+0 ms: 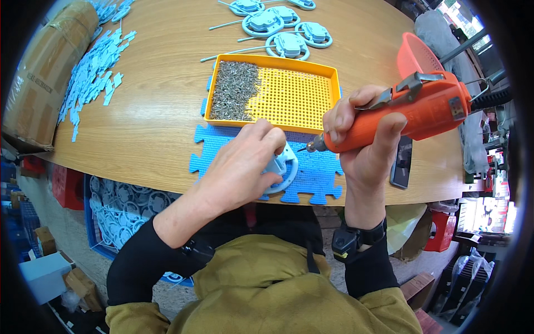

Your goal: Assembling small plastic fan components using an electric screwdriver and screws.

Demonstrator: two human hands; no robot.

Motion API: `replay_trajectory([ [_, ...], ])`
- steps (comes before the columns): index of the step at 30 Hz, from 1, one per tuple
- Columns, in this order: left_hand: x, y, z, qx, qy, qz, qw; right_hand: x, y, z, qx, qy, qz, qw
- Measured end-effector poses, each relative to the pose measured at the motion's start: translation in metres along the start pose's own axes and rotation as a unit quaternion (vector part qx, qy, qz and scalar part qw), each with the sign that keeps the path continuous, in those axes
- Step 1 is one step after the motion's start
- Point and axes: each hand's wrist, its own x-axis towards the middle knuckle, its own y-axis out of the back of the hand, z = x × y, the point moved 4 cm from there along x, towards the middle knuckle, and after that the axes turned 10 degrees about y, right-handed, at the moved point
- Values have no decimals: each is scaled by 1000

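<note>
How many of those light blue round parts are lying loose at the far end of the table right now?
5 in view: round parts and cluster beyond the yellow tray. A sixth is cut off by the edge; another sits under the left hand.

bright, even daylight across the table (167, 111) beyond the hands, only soft shadows under them. faint sheen on the wood further out. sharp in the middle; fisheye bends the table edge, black vignette rims the frame, far right beyond the hands overexposed.
</note>
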Motion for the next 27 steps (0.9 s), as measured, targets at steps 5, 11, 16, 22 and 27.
replay_trajectory([
  [5,-23,-11,-26,-167,-7,81,983,-3,-10,2,-19,-22,-11,1000],
  [11,-33,39,-91,-155,35,229,960,-4,-13,2,-23,-27,-4,999],
  [16,-35,47,-116,89,68,199,974,-7,-8,2,22,-23,4,999],
  [22,-49,15,-34,151,9,205,967,-8,-8,3,-3,-20,9,1000],
  [27,-33,-14,-17,130,51,152,979,-7,-9,-6,-30,4,20,999],
])
